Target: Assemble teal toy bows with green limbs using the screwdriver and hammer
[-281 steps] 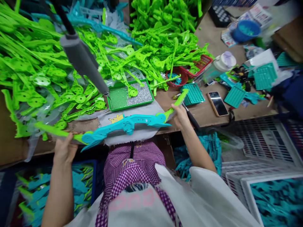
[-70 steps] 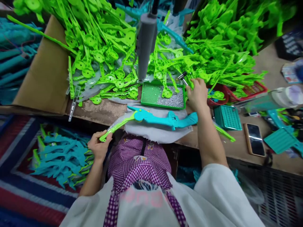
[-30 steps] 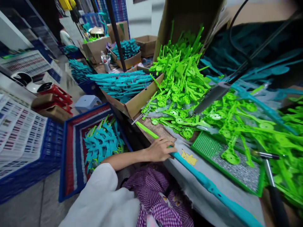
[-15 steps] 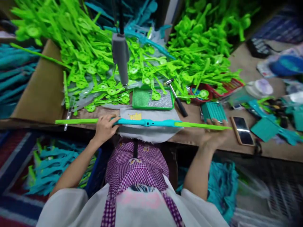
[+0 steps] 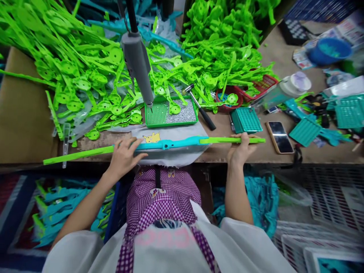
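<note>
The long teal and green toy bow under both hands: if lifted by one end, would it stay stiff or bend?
The bow is long and thin, so its green tips would probably flex and droop. It looks like hollow plastic, likely light. The left hand and right hand hold it apart, which suits its length.

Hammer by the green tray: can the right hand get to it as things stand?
Probably yes. The hammer lies uncovered just beyond the right hand, handle pointing toward it, but that hand is holding the toy bow.
</note>
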Tool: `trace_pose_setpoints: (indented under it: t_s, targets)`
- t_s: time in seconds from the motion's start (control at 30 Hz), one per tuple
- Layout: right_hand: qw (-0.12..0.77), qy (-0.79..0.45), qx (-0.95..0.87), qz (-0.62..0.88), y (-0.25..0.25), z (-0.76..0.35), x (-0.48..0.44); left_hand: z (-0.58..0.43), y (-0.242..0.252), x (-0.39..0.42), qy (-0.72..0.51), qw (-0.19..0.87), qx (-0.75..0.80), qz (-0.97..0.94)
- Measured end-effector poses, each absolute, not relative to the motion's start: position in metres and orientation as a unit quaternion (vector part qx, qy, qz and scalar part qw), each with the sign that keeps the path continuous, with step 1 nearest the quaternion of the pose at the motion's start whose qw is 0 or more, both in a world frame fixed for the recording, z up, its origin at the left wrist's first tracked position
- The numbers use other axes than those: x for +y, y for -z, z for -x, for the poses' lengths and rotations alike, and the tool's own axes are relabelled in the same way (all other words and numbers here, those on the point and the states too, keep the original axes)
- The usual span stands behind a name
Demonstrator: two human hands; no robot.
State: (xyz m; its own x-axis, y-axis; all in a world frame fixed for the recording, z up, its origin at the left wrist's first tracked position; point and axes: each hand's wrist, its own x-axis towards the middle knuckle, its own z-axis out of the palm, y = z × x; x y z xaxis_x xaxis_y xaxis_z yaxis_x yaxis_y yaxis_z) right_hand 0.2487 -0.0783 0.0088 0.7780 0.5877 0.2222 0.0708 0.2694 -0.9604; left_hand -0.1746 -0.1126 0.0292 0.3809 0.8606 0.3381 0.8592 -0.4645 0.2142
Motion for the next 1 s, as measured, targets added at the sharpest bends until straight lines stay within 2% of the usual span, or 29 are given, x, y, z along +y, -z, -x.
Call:
trace_pose_setpoints:
  t_s: [0.13,0.33,0.47,0.63,0.73,0.93,1.0]
  targets:
    - [0.742,-0.183,-0.28,0.58,-0.011,-0.247,-0.077,0.133,-0.027,-0.103,-0.245,0.012,0.446,-0.861]
    - [0.745,-0.238,-0.289,0.552,-0.032,-0.25,-0.095,0.123,-0.019,-0.091,-0.304,0.002,0.431,-0.849]
    - [0.761,-0.247,-0.285,0.528,-0.04,-0.261,-0.099,0.122,-0.024,-0.093,-0.305,0.024,0.427,-0.851]
    - [0.729,-0.243,-0.287,0.572,-0.022,-0.281,-0.082,0.111,-0.025,-0.085,-0.29,0.059,0.426,-0.855]
    - [0.699,-0.249,-0.293,0.603,-0.012,-0.293,-0.069,0.106,-0.027,-0.072,-0.247,0.129,0.437,-0.855]
    - [0.638,-0.301,-0.257,0.661,0.005,-0.3,-0.044,0.095,-0.022,-0.032,-0.156,0.348,0.427,-0.82]
    - [0.626,-0.302,-0.248,0.675,0.017,-0.3,-0.042,0.093,-0.017,-0.026,-0.144,0.371,0.427,-0.812]
